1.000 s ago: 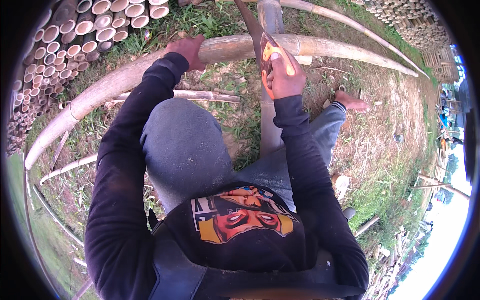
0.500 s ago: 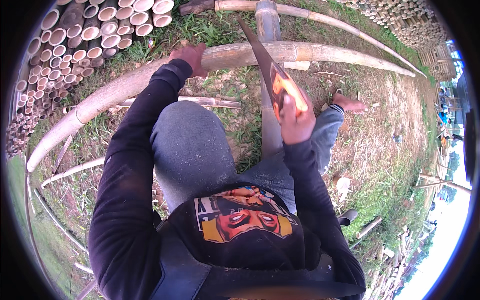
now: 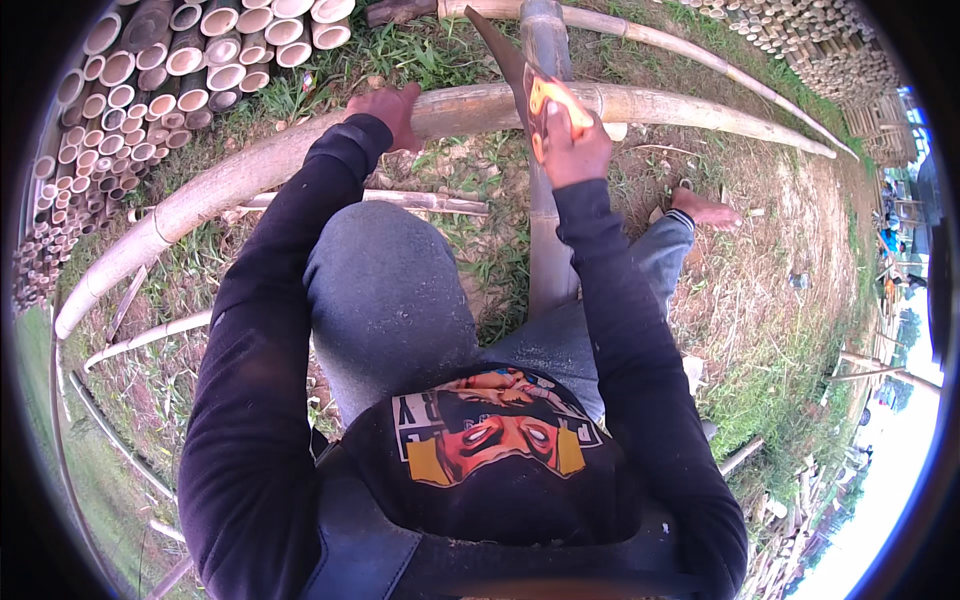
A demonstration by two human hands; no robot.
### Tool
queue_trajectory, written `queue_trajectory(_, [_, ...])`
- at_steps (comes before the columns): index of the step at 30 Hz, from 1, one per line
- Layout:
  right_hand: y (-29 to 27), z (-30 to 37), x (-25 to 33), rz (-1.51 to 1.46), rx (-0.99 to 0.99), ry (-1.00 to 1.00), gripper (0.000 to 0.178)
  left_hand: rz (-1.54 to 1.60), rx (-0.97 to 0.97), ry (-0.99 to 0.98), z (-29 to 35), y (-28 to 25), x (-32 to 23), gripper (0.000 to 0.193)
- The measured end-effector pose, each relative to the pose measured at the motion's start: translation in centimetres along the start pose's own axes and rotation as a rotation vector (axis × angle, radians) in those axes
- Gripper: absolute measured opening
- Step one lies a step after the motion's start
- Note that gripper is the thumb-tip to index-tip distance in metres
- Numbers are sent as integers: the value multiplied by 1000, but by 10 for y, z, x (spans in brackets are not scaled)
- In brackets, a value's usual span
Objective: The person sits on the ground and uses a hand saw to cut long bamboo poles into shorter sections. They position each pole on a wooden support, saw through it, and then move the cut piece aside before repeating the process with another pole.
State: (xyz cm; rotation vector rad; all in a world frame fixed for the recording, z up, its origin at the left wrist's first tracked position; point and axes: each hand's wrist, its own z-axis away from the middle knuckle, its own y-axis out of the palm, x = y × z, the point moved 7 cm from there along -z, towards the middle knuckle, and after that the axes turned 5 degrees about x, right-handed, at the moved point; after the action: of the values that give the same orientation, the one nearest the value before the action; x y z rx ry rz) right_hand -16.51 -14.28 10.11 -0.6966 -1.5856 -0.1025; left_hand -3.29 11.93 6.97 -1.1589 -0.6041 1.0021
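A long pale bamboo pole [image 3: 240, 166] runs crosswise in front of me, resting over a thicker grey bamboo piece [image 3: 551, 235] that points away from me. My left hand [image 3: 388, 112] is wrapped over the top of the pole, left of that crossing. In my right hand [image 3: 575, 140] is the orange-and-black handle of a handsaw [image 3: 500, 50]. The saw's dark blade lies across the pole near the crossing and reaches past its far side. Whether its teeth have entered the bamboo I cannot tell.
Cut bamboo is stacked at the far left [image 3: 185, 60] and far right [image 3: 810, 45]. Another bamboo pole [image 3: 640, 35] lies beyond mine. A thin bamboo length [image 3: 425, 202] is on the grass by my bent knee [image 3: 385, 270]. My bare foot [image 3: 708, 210] rests on the ground at right.
My right hand has moved forward and slightly left with the saw, bringing the blade from a raised position to the pole. My left hand stays on the pole.
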Motion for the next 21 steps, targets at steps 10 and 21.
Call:
queue_trajectory(10, [-80, 142, 16, -42, -34, 156, 38, 7, 3, 12, -11, 16, 4, 88])
queue_trajectory(21, [-106, 195, -11, -201, 37, 105, 33, 40, -1, 12, -4, 7, 1, 88])
